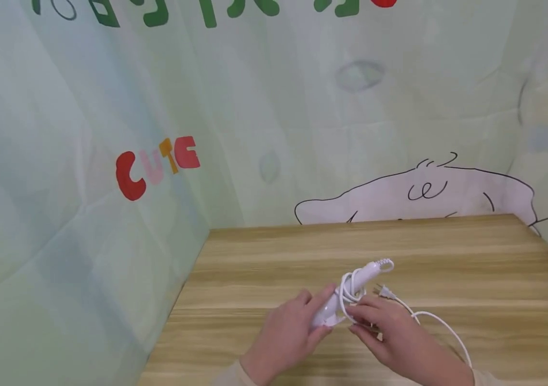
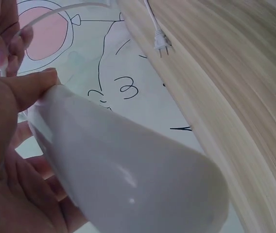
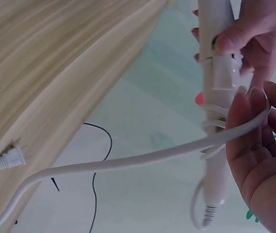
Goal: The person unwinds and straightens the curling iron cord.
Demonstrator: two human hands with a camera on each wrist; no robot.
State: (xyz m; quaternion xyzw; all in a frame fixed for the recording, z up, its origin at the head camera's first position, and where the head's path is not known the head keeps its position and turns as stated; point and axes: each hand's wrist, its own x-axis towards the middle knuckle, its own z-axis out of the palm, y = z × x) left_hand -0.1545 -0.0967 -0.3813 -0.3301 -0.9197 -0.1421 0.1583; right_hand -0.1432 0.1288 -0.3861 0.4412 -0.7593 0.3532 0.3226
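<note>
A white wand-shaped hair iron (image 1: 365, 274) is held up over the table, tilted, its cord end pointing away to the upper right. My left hand (image 1: 285, 333) grips its thicker end; in the left wrist view the smooth white body (image 2: 133, 165) fills the foreground. Several turns of white cord (image 3: 215, 124) circle the handle. With thumb and fingers my right hand (image 1: 396, 333) pinches the cord (image 3: 143, 161) close beside these turns. The loose cord runs from there to a two-pin plug (image 1: 386, 292), seen just beyond my right hand.
The wood-grain table (image 1: 235, 268) extends under both hands. Behind it and at its left hangs a pale green printed cloth (image 1: 264, 118), with coloured "CUTE" letters (image 1: 131, 176) on the left side and a cartoon outline (image 1: 399, 201) along the back edge.
</note>
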